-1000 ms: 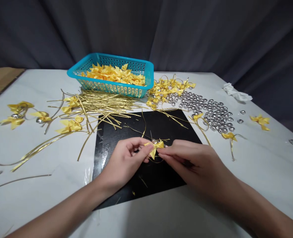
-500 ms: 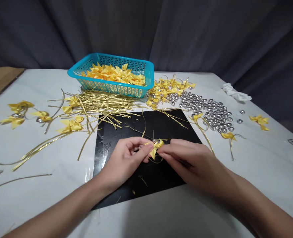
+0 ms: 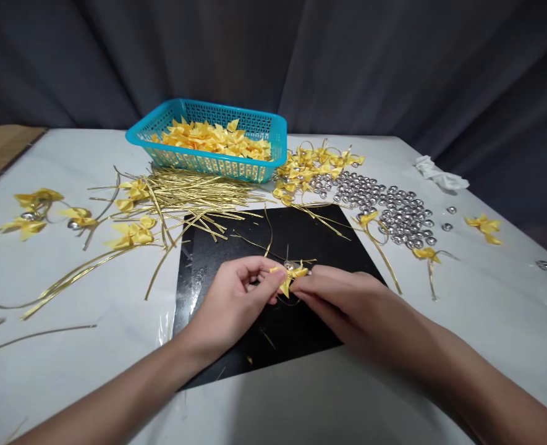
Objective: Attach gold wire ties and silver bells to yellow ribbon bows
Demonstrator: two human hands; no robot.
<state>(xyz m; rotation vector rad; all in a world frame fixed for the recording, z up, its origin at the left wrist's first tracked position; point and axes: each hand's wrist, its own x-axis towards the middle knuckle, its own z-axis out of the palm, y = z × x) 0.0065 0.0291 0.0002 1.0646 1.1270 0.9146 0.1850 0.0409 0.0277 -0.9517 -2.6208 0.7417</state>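
Note:
Both hands meet over the black mat (image 3: 301,238) and pinch one small yellow ribbon bow (image 3: 290,276). My left hand (image 3: 236,296) grips the bow's left side between thumb and fingers. My right hand (image 3: 342,296) pinches its right side. A small silver bead (image 3: 289,265) sits on top of the bow, and thin gold wire ends (image 3: 301,262) stick out from it. Both hands are closed in a pinch just above the mat.
A blue basket (image 3: 264,170) full of yellow bows stands at the back. In front of it lies a heap of gold wire ties (image 3: 190,194). Silver beads (image 3: 394,207) spread at the right, finished bows (image 3: 314,162) behind them. Loose bows (image 3: 36,210) lie at the left; a white cloth (image 3: 442,176) far right.
My right hand has slid slightly left, closing in on the bow. The left hand and the bow stay almost in place.

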